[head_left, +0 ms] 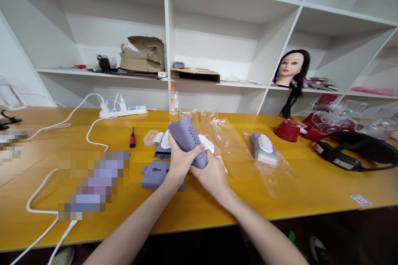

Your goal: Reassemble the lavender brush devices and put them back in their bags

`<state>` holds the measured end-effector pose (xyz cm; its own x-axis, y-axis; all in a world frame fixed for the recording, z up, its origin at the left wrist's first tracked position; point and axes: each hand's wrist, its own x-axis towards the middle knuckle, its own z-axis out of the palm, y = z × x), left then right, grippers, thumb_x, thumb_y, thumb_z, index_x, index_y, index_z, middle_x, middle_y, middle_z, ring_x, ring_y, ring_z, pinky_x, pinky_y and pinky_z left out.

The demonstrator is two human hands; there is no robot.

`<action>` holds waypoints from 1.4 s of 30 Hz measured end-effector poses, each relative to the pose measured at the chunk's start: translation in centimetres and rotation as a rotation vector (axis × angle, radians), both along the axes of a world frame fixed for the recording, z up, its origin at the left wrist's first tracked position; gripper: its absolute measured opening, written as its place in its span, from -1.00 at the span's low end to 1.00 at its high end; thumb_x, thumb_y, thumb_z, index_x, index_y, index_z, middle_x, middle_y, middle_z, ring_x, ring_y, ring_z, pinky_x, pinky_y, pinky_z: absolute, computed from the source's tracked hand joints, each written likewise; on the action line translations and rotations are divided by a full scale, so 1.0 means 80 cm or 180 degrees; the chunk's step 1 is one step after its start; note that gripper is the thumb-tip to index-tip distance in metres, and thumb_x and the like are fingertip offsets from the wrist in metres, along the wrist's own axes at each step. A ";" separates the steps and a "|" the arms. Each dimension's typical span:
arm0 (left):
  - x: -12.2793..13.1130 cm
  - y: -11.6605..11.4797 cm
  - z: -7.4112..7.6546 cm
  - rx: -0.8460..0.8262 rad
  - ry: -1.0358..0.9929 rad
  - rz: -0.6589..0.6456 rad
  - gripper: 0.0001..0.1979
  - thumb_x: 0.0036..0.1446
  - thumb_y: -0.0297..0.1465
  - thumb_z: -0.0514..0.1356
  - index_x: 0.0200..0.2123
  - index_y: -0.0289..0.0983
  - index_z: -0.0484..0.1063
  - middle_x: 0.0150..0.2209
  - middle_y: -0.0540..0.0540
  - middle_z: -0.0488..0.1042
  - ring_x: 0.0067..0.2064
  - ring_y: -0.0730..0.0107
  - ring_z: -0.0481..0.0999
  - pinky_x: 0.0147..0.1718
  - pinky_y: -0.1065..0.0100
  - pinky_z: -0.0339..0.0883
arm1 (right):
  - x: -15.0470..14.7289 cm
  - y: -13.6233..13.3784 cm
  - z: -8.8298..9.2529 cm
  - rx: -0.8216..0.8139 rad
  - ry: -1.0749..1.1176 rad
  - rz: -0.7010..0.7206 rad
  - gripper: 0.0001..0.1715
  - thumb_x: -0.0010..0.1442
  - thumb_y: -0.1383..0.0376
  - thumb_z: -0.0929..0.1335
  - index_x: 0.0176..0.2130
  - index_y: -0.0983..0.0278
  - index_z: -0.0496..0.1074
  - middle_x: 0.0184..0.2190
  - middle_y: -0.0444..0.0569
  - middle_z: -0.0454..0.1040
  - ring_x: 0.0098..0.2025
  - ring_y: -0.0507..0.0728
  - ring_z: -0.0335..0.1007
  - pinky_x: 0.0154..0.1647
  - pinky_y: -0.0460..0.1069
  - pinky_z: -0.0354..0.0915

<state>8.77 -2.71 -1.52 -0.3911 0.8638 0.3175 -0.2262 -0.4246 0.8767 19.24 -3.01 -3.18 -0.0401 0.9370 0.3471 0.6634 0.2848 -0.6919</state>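
Both my hands are closed around a purple-grey plastic casing with rows of small holes, held tilted above the table. My left hand grips its left side, thumb across the front; my right hand holds its lower end. Beneath and to the left lies a similar purple plastic part with slots, partly hidden by my left forearm. White rounded pieces show behind the casing. A red-handled screwdriver and a small pinkish box lie to the left. Rightward, a purple-and-white device rests on clear plastic.
Crumpled clear bags spread behind my hands. A power strip with white cables and an orange-capped bottle stand at the back. A blurred-out purple item lies left. A black headband and red pieces are right.
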 end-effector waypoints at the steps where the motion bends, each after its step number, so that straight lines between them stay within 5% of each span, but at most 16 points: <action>1: 0.002 0.003 -0.003 0.0003 0.0044 0.0114 -0.22 -0.26 -0.37 0.38 0.06 -0.12 0.11 -0.01 -0.09 0.34 -0.05 0.30 0.41 -0.06 0.28 0.28 | -0.005 -0.004 -0.001 0.0229 -0.0354 -0.0201 -0.51 -0.11 0.10 0.41 -0.22 0.34 0.40 -0.42 0.09 0.51 -0.35 0.25 0.44 -0.37 0.05 0.27; 4: 0.000 0.009 -0.011 -0.0036 -0.0093 0.0117 -0.41 -0.21 -0.32 0.34 -0.06 -0.20 0.22 -0.16 -0.07 0.40 -0.17 0.31 0.45 -0.13 0.26 0.31 | -0.013 -0.011 -0.003 0.0706 -0.0923 -0.0280 -0.58 0.03 0.09 0.33 -0.21 0.35 0.37 -0.44 0.12 0.51 -0.39 0.26 0.45 -0.37 0.05 0.24; 9: -0.012 0.011 -0.013 -0.0147 -0.0457 -0.0091 -0.60 -0.18 -0.28 0.29 -0.25 -0.27 0.29 -0.36 -0.02 0.42 -0.30 0.31 0.48 -0.22 0.26 0.33 | -0.004 -0.004 -0.003 0.0874 -0.1065 0.0383 -0.65 0.05 0.14 0.32 -0.21 0.32 0.35 -0.40 0.17 0.51 -0.38 0.29 0.44 -0.36 0.07 0.22; 18: -0.007 0.005 -0.014 0.0364 -0.0118 -0.0212 -0.53 -0.18 -0.32 0.30 -0.14 -0.25 0.28 -0.22 -0.08 0.44 -0.17 0.28 0.46 -0.12 0.26 0.30 | 0.006 -0.003 -0.004 0.0654 -0.0394 0.0319 -0.48 -0.05 0.07 0.40 -0.13 0.28 0.32 -0.23 0.13 0.47 -0.18 0.30 0.40 -0.18 0.12 0.25; 22: -0.011 0.002 -0.024 0.0591 -0.0054 -0.0664 -0.51 -0.14 -0.30 0.27 -0.09 -0.26 0.28 -0.22 -0.12 0.46 -0.15 0.21 0.47 -0.09 0.20 0.30 | 0.014 -0.001 0.012 0.0052 0.0601 0.1256 -0.11 -0.25 0.16 0.51 0.06 0.20 0.21 -0.06 0.01 0.39 -0.05 0.21 0.33 -0.07 0.09 0.25; 25: -0.014 0.002 -0.031 0.0684 -0.0030 -0.0988 -0.53 -0.14 -0.28 0.26 -0.10 -0.27 0.32 -0.22 -0.14 0.49 -0.11 0.17 0.46 -0.05 0.15 0.28 | 0.016 0.003 0.022 -0.0572 0.1103 0.2025 -0.02 -0.27 0.21 0.51 0.12 0.18 0.15 -0.05 -0.05 0.38 -0.07 0.15 0.34 -0.08 0.03 0.28; 31: -0.010 0.002 -0.028 0.0460 0.0051 -0.0787 -0.58 -0.15 -0.34 0.30 -0.16 -0.31 0.40 -0.14 -0.17 0.50 -0.06 0.14 0.45 0.00 0.17 0.25 | 0.005 0.001 0.015 -0.0244 0.0581 0.0956 -0.09 -0.31 0.18 0.50 0.03 0.20 0.18 -0.13 -0.02 0.40 -0.13 0.20 0.36 -0.16 0.08 0.28; 42: -0.016 0.006 -0.030 0.0544 -0.0189 -0.0657 -0.62 -0.18 -0.32 0.30 -0.22 -0.30 0.45 -0.22 -0.14 0.53 -0.16 0.15 0.51 -0.05 0.17 0.30 | -0.001 0.001 0.002 0.0117 0.0733 0.1144 -0.09 -0.29 0.26 0.46 0.06 0.20 0.14 -0.04 0.01 0.34 -0.01 0.25 0.30 -0.05 0.13 0.24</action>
<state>7.49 -2.24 -3.92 -0.2347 0.8631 0.4472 -0.3721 -0.5048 0.7789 19.15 -2.96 -3.00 -0.2794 0.8644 0.4181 0.3468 0.4968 -0.7955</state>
